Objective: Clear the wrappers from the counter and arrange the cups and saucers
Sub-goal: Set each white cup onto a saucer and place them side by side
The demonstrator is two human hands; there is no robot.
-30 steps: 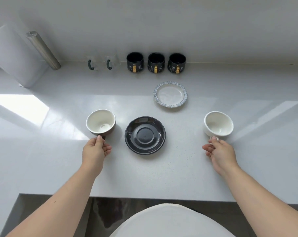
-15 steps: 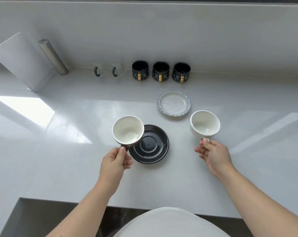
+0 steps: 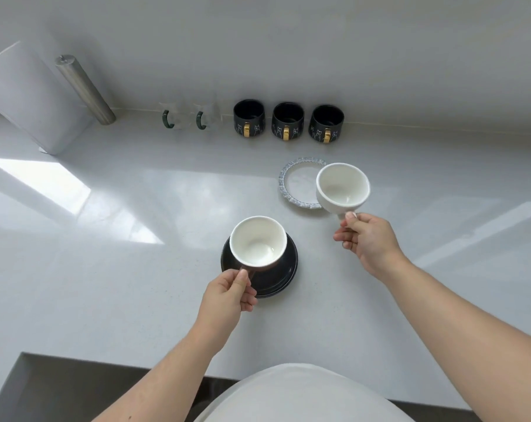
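My left hand [image 3: 227, 295] grips the handle of a dark-outside, white-inside cup [image 3: 257, 241], which hangs over the left part of the black saucer [image 3: 281, 275] on the white counter. My right hand [image 3: 368, 240] pinches the handle of a white cup [image 3: 342, 187], which is held tilted over the right edge of the blue-rimmed white saucer [image 3: 297, 184]. Whether either cup touches its saucer cannot be told. No wrappers are in view.
Three black mugs with gold handles [image 3: 287, 120] stand in a row along the back wall. Two clear glass mugs with green handles [image 3: 185, 118] stand to their left. A paper towel roll on a metal post [image 3: 42, 99] leans in at the far left. The counter's front edge [image 3: 106, 360] runs close to my body.
My left hand has carried the dark cup rightward from beside the black saucer to above it. My right hand has moved the white cup left and back over the blue-rimmed saucer.
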